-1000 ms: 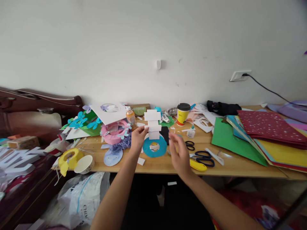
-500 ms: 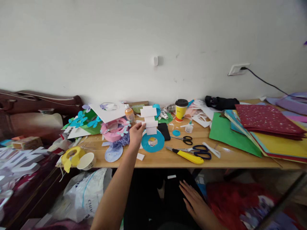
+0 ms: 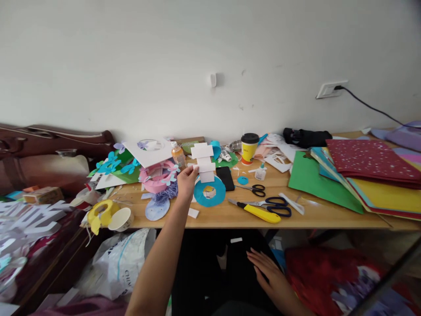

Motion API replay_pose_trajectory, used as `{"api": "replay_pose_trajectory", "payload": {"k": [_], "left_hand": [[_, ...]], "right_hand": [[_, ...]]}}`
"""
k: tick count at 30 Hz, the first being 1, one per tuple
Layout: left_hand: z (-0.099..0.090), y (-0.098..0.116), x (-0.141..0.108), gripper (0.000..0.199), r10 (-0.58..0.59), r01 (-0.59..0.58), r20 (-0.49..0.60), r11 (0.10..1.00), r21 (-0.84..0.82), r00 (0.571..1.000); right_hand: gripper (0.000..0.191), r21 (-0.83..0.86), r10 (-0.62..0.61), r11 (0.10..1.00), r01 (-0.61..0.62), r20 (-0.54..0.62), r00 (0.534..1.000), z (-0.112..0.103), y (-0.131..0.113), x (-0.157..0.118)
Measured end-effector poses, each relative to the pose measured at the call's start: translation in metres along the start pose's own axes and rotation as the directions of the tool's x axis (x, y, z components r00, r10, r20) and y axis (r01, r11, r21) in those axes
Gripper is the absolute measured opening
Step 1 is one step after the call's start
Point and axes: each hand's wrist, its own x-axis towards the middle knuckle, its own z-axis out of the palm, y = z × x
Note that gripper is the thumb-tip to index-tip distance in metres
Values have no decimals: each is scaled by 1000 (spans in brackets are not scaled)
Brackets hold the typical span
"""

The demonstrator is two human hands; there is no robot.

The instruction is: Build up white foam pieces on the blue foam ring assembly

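Observation:
Between thumb and fingers, my left hand (image 3: 187,182) pinches the left edge of a stepped white paper piece (image 3: 206,164). The piece is held up over the desk, just behind a blue paper ring (image 3: 209,196) whose open middle shows scraps. My right hand (image 3: 268,274) rests on my dark-clad leg below the desk edge, fingers stretched out, holding nothing. A black phone (image 3: 225,178) lies to the right of the white piece. Black-handled scissors (image 3: 258,190), blue-handled scissors (image 3: 278,206) and a yellow cutter (image 3: 261,213) lie right of the ring.
Pink paper rings (image 3: 158,182) and a bottle (image 3: 178,156) stand left of my left hand. A lidded cup (image 3: 249,149) and glue bottle (image 3: 260,173) stand behind the scissors. Coloured sheets (image 3: 324,182) cover the right side. A white bowl (image 3: 121,219) sits at the front left edge.
The view has shifted slightly. The white paper piece in my left hand has tilted a little and its top has moved slightly left. My right hand stays on my leg.

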Motion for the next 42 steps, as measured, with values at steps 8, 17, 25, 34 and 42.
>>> {"api": "replay_pose_trajectory", "payload": {"k": [8,17,25,34,42], "left_hand": [[12,-9,47,25,-190,187,-82,981,-41,978],[14,15,21,25,-57,43,-168,996,-84,984],[-9,-40,-209,39,-529,524,11,838,-154,849],[-31,-53,-264,37,-677,679,98,698,-227,729],[-43,-72,-261,46,-707,730,277,683,27,651]], "right_hand": [[43,-51,-52,997,52,3,999,-1,-3,1],[40,-67,-68,995,67,-20,997,-6,-5,-1],[63,479,205,873,-96,-181,962,-32,-72,15],[44,742,295,504,-443,335,895,-49,-107,63],[36,373,283,769,-519,530,799,-64,-124,57]]}}
